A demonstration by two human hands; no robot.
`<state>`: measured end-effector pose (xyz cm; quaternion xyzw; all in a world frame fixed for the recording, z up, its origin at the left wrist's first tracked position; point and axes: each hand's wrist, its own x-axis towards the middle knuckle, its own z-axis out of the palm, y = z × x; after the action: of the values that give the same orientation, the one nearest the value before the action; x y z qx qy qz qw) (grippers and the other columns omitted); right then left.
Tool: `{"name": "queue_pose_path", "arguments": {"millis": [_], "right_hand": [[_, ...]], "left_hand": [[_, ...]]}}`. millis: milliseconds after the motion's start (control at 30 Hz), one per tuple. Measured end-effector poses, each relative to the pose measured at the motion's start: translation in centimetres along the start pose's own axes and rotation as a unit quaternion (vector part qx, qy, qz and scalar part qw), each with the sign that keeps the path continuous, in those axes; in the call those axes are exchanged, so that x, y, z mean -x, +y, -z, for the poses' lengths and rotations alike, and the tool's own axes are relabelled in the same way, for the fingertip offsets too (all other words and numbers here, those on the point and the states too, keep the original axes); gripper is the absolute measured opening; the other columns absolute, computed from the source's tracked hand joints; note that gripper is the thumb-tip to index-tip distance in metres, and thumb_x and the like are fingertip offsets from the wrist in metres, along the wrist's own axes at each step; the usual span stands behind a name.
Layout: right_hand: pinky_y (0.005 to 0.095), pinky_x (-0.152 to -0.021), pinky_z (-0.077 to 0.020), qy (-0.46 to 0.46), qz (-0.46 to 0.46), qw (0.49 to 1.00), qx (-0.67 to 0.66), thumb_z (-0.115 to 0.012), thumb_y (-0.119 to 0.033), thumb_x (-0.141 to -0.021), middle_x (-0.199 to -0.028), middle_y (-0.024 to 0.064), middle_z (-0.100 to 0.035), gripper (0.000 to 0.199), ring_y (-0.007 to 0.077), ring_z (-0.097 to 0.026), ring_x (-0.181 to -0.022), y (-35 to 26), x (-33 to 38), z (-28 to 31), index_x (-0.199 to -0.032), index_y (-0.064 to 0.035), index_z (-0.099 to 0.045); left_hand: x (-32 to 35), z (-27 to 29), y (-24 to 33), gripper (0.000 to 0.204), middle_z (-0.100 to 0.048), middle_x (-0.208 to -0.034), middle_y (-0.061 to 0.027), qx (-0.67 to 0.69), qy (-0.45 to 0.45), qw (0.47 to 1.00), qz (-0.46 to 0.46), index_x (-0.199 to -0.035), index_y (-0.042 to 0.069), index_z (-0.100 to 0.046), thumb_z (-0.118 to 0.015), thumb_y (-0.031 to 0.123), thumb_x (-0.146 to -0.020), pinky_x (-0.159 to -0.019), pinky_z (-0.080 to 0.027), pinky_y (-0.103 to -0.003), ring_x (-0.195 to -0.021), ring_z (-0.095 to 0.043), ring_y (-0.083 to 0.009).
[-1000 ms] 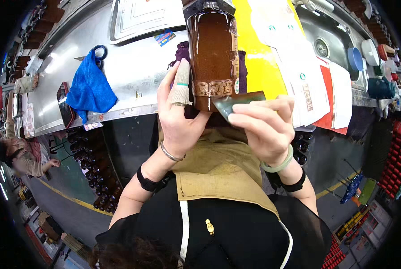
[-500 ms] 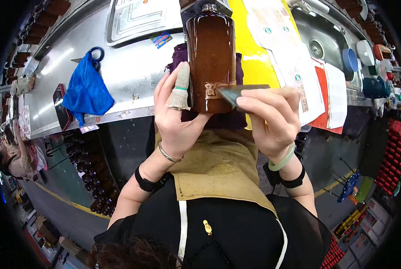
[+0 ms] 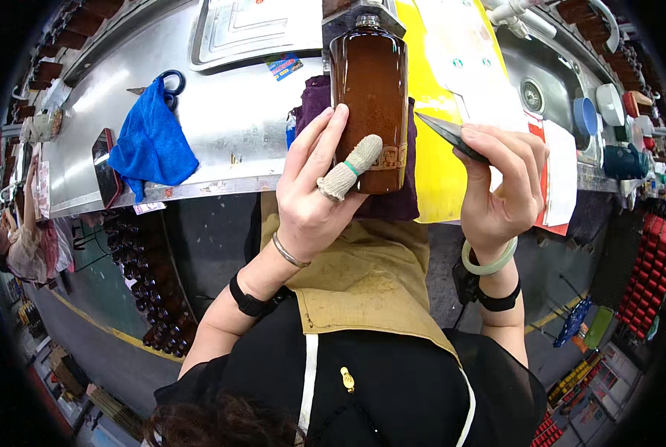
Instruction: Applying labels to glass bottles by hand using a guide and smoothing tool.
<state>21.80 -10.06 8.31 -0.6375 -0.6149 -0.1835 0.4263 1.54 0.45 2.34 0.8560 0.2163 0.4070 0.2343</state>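
Observation:
A brown glass bottle (image 3: 369,89) lies on its side with the neck pointing away from me, on a folded dark purple cloth (image 3: 314,97). Near its base runs a gold patterned band (image 3: 392,155). My left hand (image 3: 314,194) holds the bottle from the left. Its index finger wears a knitted finger cover (image 3: 359,160) with a green band and presses on the gold band; the other fingers rest along the glass. To the right, apart from the bottle, my right hand (image 3: 504,179) grips a dark, flat, pointed scraper (image 3: 445,130) between thumb and fingers.
A blue cloth (image 3: 150,141) partly covers scissors (image 3: 170,83) at the left, beside a phone (image 3: 102,167). A metal tray (image 3: 255,37) stands at the back. Yellow sheeting (image 3: 433,179) and white decal sheets (image 3: 482,82) lie right of the bottle, before a sink (image 3: 530,59).
My right hand has drawn the scraper away from the bottle to the right. My left index finger has moved from the bottle's side onto the gold band.

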Motion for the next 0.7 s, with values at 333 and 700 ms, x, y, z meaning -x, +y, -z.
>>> {"name": "queue_pose_path", "arguments": {"millis": [333, 700], "right_hand": [[0.0323, -0.081, -0.0427, -0.238, 0.11, 0.959, -0.104, -0.073, -0.018, -0.078, -0.101, -0.0023, -0.073, 0.032, 0.0146, -0.059, -0.079, -4.8, 0.9, -0.9, -0.11, -0.0134, -0.077], [0.0328, -0.076, -0.0418, -0.225, 0.145, 0.96, -0.079, -0.079, -0.02, -0.081, -0.094, -0.0027, -0.072, 0.024, 0.0159, -0.054, -0.075, -4.4, -0.8, -1.8, -0.104, -0.0165, -0.078]], "left_hand": [[1.1, -0.8, 0.1, 0.086, -0.051, -0.152, -0.0219, 0.134, 0.052, 0.982, 0.119, -0.152, -0.002, -0.045, -0.086, 0.003, -0.077, -0.113, -0.047, -0.043, -0.135, -0.057, -0.0352], [0.9, -1.2, -0.2, 0.092, -0.053, -0.142, -0.0173, 0.105, 0.067, 0.983, 0.135, -0.147, -0.002, -0.044, -0.092, 0.009, -0.07, -0.113, -0.043, -0.043, -0.13, -0.055, -0.0329]]}}
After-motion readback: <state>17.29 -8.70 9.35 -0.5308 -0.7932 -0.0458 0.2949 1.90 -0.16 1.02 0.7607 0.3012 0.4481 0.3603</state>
